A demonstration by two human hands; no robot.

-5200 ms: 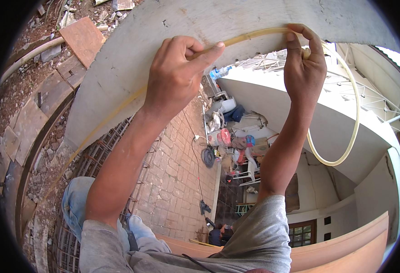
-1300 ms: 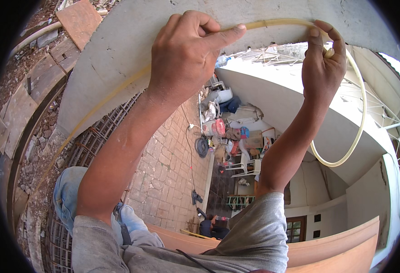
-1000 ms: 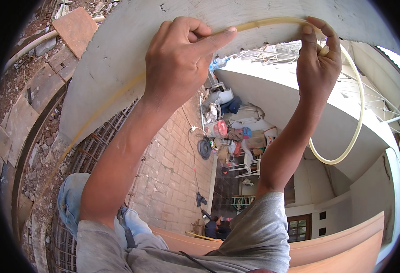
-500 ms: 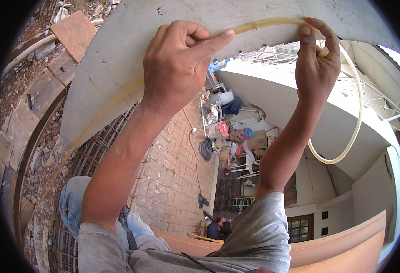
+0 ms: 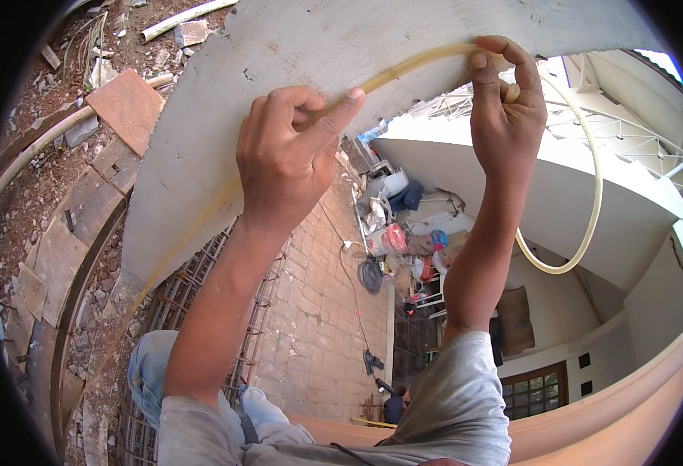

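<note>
A thin, yellowish see-through hose (image 5: 411, 64) runs across the face of a grey plastered wall (image 5: 318, 39). My left hand (image 5: 283, 159) is closed on the hose, its thumb and fingers around it against the wall. Further right, my right hand (image 5: 506, 116) pinches the same hose near the wall's lower edge, with part of the hose end showing at its curled fingers. Beyond that hand the hose hangs in a wide loop. To the left it slants down past my left forearm toward the ground.
Tied steel rebar cages (image 5: 174, 311) lie below on the left, beside wooden boards (image 5: 85, 210) and rubble. A brick-paved floor (image 5: 318, 311) lies far below, with buckets (image 5: 388, 239) and clutter along it. A white steel truss (image 5: 636, 140) stands at the right.
My left hand has shifted down and slightly left in view, still on the hose. My right hand has moved left with its part of the hose. The whole view has shifted somewhat.
</note>
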